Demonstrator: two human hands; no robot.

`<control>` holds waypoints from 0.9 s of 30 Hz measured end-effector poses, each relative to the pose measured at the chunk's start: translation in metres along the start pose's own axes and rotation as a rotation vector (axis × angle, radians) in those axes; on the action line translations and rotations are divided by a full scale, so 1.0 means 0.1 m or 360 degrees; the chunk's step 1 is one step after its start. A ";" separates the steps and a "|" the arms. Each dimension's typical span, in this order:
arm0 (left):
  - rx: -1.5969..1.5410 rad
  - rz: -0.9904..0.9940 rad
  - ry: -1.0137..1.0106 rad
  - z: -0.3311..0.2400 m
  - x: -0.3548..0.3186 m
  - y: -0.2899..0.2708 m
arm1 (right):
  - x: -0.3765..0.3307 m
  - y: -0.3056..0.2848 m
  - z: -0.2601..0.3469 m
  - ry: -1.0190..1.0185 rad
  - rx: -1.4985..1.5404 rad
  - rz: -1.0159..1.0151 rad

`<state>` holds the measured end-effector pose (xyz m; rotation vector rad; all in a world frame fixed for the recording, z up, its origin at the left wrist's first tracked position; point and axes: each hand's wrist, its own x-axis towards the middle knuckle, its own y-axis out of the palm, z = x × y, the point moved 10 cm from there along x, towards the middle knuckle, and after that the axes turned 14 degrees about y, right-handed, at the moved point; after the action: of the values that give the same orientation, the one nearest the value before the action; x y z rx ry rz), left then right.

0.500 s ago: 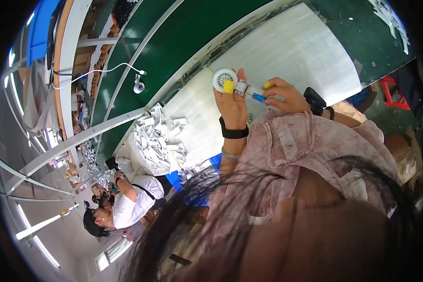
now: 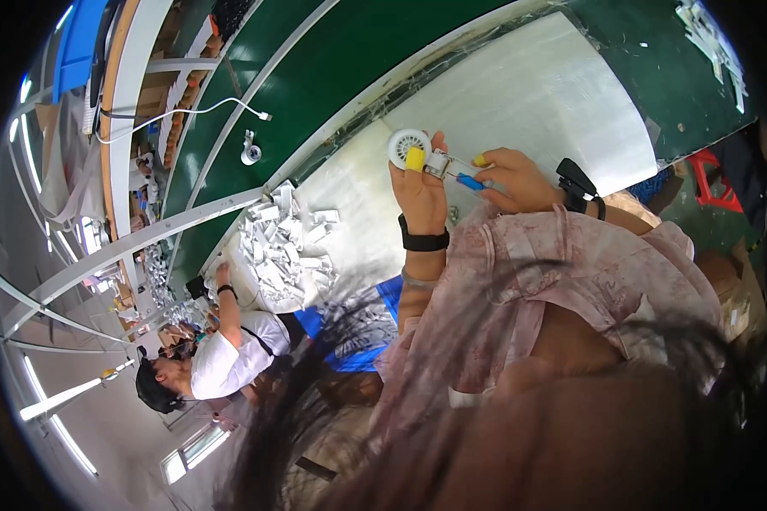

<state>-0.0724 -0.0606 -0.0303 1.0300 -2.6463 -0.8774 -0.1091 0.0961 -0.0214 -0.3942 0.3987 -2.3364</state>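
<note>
My left hand (image 2: 419, 192) is raised over the white work mat (image 2: 554, 94) and grips a small white round fan-like part (image 2: 406, 146); the thumb wears a yellow finger cot, and a black band sits on the wrist. My right hand (image 2: 513, 180), also with a yellow fingertip cot and a black wrist device, holds a blue-handled screwdriver (image 2: 467, 180). The tool's tip points at the small metal piece beside the round part. The two hands are close together, almost touching.
A heap of small white parts (image 2: 283, 247) lies on the mat's left end. A green conveyor belt (image 2: 332, 77) runs behind, with a white cable (image 2: 196, 109) and a small round part (image 2: 250, 155) on it. Another person in a white shirt (image 2: 222, 358) works at lower left.
Both hands hold nearly the same pose; the right hand with the screwdriver has shifted slightly at the round part.
</note>
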 end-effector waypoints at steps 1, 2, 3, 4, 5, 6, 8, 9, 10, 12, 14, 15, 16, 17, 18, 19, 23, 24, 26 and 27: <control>0.0012 0.0002 0.0015 -0.02 0.00 -0.01 | -0.02 -0.03 0.07 -0.0111 -0.0113 -0.0068; 0.0024 0.0003 0.0032 -0.03 0.00 -0.02 | -0.05 -0.06 0.14 -0.0223 -0.0224 -0.0133; 0.0017 -0.0005 0.0037 -0.04 0.00 -0.04 | -0.04 -0.05 0.13 -0.0227 -0.0228 -0.0123; -0.0011 -0.0011 0.0030 -0.03 0.00 -0.07 | -0.03 -0.03 0.09 -0.0201 -0.0168 -0.0094; -0.0038 -0.0018 0.0024 -0.03 -0.01 -0.10 | -0.02 0.00 0.05 -0.0175 -0.0107 -0.0064; -0.0045 -0.0028 0.0034 -0.03 -0.01 -0.14 | -0.03 0.02 0.02 -0.0183 -0.0110 -0.0051; 0.0009 -0.0037 0.0046 -0.03 -0.01 -0.20 | -0.04 0.11 -0.06 -0.0174 0.0004 0.0077; 0.0007 -0.0049 0.0052 -0.04 -0.01 -0.22 | -0.03 0.13 -0.04 -0.0178 0.0005 0.0090; 0.0008 -0.0064 0.0060 -0.06 -0.01 -0.25 | 0.00 0.14 -0.07 -0.0091 0.0062 0.0106; 0.0007 -0.0085 0.0068 -0.09 -0.01 -0.28 | 0.02 0.16 -0.11 -0.0002 0.0118 0.0128; 0.0001 -0.0087 0.0074 -0.11 -0.01 -0.29 | 0.02 0.17 -0.08 -0.0089 0.0045 0.0106; 0.0001 -0.0091 0.0071 -0.11 -0.02 -0.30 | 0.03 0.17 -0.06 -0.0085 0.0045 0.0110; 0.0005 -0.0098 0.0074 -0.11 -0.02 -0.31 | 0.01 0.16 0.03 -0.0215 -0.0144 0.0049; 0.0009 -0.0104 0.0077 -0.12 -0.02 -0.32 | 0.00 0.14 0.12 -0.0345 -0.0333 -0.0011; 0.0006 -0.0106 0.0073 -0.12 -0.02 -0.34 | 0.02 0.10 0.16 -0.0341 -0.0335 -0.0008; -0.0115 -0.0120 0.0016 -0.08 -0.02 -0.37 | 0.03 0.07 0.26 -0.0470 -0.0414 0.0016; -0.0120 -0.0072 -0.0075 -0.05 -0.05 -0.34 | 0.06 0.08 0.39 -0.0755 -0.0634 0.0365; -0.0135 -0.0050 -0.0117 -0.02 -0.05 -0.32 | 0.10 0.02 0.40 -0.0747 -0.0636 0.0360; -0.0137 -0.0065 -0.0172 0.01 -0.05 -0.32 | 0.08 0.05 0.52 -0.0987 -0.0673 0.0551; -0.0138 -0.0088 -0.0217 0.03 -0.06 -0.34 | 0.12 0.02 0.54 -0.0981 -0.0670 0.0549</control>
<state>-0.0505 -0.0751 -0.0521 1.0624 -2.6734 -1.1008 -0.0952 0.0768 0.0287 -1.1132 0.5929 -1.6778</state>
